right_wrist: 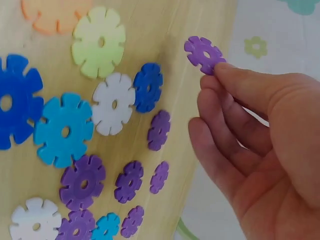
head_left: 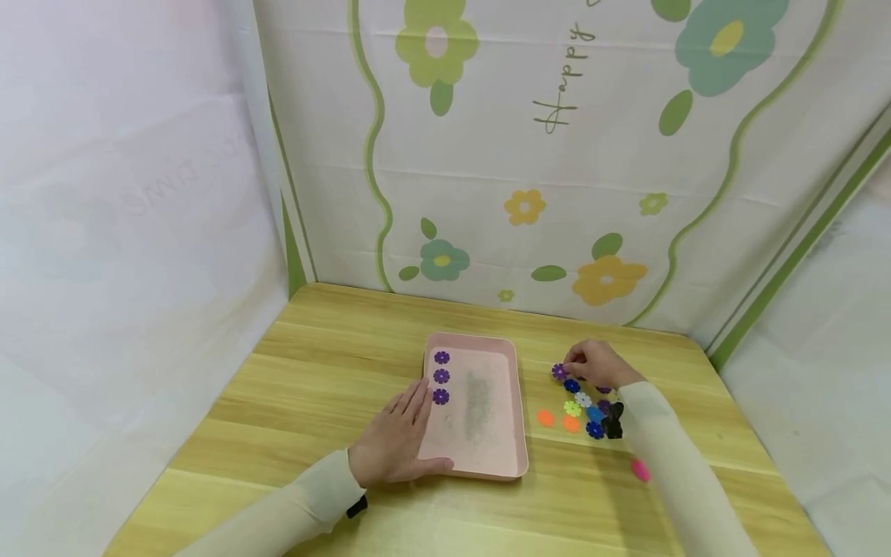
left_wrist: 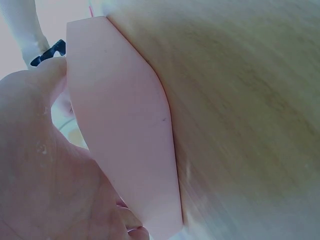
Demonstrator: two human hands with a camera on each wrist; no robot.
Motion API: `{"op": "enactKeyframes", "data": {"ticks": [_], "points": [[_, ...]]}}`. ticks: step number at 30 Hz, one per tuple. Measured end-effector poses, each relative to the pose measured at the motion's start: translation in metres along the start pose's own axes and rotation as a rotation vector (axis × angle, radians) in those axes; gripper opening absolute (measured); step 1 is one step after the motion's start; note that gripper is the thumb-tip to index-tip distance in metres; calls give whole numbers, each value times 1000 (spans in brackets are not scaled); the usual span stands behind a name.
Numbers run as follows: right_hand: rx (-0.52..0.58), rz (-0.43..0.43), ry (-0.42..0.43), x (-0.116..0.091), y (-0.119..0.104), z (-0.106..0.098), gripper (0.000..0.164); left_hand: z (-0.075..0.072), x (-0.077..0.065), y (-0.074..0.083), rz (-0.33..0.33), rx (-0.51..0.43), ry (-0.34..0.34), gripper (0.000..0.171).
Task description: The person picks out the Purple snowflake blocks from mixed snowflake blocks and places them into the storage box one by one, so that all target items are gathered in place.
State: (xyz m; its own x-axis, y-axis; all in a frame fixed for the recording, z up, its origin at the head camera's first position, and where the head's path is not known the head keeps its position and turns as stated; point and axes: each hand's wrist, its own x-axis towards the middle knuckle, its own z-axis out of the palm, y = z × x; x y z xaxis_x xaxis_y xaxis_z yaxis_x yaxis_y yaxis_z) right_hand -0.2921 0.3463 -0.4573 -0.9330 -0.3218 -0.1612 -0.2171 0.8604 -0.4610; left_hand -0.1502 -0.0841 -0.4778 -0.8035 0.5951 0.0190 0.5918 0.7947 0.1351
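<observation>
Between the thumb and forefinger of my right hand (head_left: 600,363) is a purple notched flower disc (right_wrist: 204,54), held by its edge in the right wrist view. More purple discs (right_wrist: 129,182) lie on the table below that hand, with blue, white, yellow-green and orange ones around them. My left hand (head_left: 394,439) rests against the near left corner of a pink tray (head_left: 487,456), fingers extended along its left rim and thumb at the near rim. Three purple discs (head_left: 442,377) form a column along the tray's left side. The tray's outer wall (left_wrist: 125,110) fills much of the left wrist view.
Two orange discs (head_left: 546,418) lie just right of the tray. A pink disc (head_left: 640,469) is nearer the front, beside the right sleeve (head_left: 668,449). White printed cloth walls (head_left: 487,155) enclose the wooden table (head_left: 292,402) at the back and sides.
</observation>
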Motion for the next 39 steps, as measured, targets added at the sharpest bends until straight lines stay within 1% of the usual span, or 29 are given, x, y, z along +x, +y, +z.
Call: {"op": "enactKeyframes", "data": {"ticks": [7, 10, 17, 22, 30, 33, 39], "points": [[98, -20, -37, -13, -22, -3, 15, -1, 0, 0, -9, 11, -16, 115], [118, -35, -59, -16, -32, -2, 15, 0, -1, -1, -9, 8, -18, 115], [161, -97, -127, -23, -63, 3, 16, -2, -1, 0, -18, 9, -34, 114], [182, -151, -166, -23, -86, 9, 15, -3, 0, 0, -19, 6, -34, 114], [203, -232, -244, -14, -126, 28, 13, -6, -1, 1, -26, 10, -43, 114], [185, -255, -260, -10, -142, 40, 12, -6, -1, 1, -30, 11, -46, 114], [143, -313, -255, 1, -172, 61, 11, -3, -1, 0, -22, 26, -39, 115]]}}
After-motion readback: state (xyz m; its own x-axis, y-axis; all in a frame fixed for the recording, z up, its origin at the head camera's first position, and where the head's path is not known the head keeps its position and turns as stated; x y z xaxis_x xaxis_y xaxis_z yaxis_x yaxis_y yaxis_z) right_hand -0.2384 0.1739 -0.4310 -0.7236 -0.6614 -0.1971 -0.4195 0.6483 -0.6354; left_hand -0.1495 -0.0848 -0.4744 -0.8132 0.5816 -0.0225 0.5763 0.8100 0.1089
